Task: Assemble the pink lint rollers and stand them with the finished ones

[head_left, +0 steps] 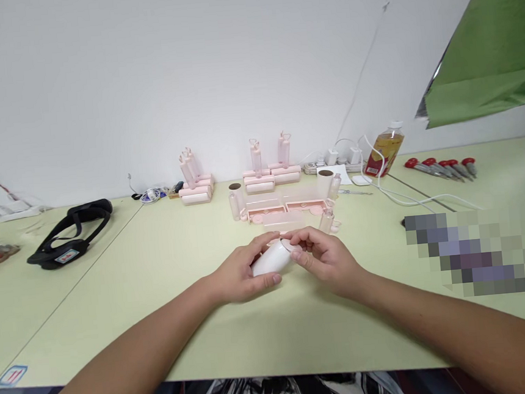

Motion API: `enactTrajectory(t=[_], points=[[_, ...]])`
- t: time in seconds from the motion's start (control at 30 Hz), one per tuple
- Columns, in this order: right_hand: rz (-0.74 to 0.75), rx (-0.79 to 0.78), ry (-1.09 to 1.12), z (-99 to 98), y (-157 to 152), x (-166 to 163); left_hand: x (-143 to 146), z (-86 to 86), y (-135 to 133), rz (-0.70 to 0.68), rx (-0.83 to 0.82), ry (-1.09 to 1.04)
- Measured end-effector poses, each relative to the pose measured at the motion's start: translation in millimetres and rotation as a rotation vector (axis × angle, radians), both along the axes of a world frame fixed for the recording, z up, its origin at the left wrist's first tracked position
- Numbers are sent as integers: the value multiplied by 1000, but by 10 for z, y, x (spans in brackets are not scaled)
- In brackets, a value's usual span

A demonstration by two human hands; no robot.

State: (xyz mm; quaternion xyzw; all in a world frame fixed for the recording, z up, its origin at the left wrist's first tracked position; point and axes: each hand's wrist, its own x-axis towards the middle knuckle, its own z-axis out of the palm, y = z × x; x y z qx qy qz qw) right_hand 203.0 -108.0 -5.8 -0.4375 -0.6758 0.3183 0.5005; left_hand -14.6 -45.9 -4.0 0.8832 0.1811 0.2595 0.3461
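A white roll, like a lint roller refill, lies slanted above the near middle of the table. My left hand is wrapped round its lower left part, the thumb along the near side. My right hand pinches the upper right end between thumb and fingers. Just beyond my hands are pink open casings, a clear cover and a small clear pink bottle. Two more rolls stand upright there, a left roll and a right roll, their cardboard cores showing.
Closed pink roller units with bottles stand along the wall. To the right are a drink bottle, red-handled tools, white cables and a blurred-out object. A black head strap lies at left.
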Motion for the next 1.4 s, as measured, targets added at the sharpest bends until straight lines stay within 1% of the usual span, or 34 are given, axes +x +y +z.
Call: enactTrajectory(t=[0.2,0.37,0.53,0.8,0.9,1.0,1.1,1.23,1.4], points=[[-62,28,-14,14,-6,7,-14,-25,27,31,27,-15],[-87,33,-61,40,-18,14,-7,4,20,11,43,-18],[-95,46,-106,24,-19,21,9,28,7,-20,38,-52],[-38,94,-172,31,-7,16,24,110,-41,-66,8,0],[-12,85,-170,29,9,13,26,109,-46,-82,-9,-5],[7,81,-157,33,20,24,24,78,-36,-68,-42,-19],[-13,126,-149,57,16,43,12,30,-13,-19,-66,-18],[-101,237,-131,77,-3,56,-7,-18,14,37,-81,-23],[-166,331,21,56,-52,13,-12,-19,18,52,-127,-21]])
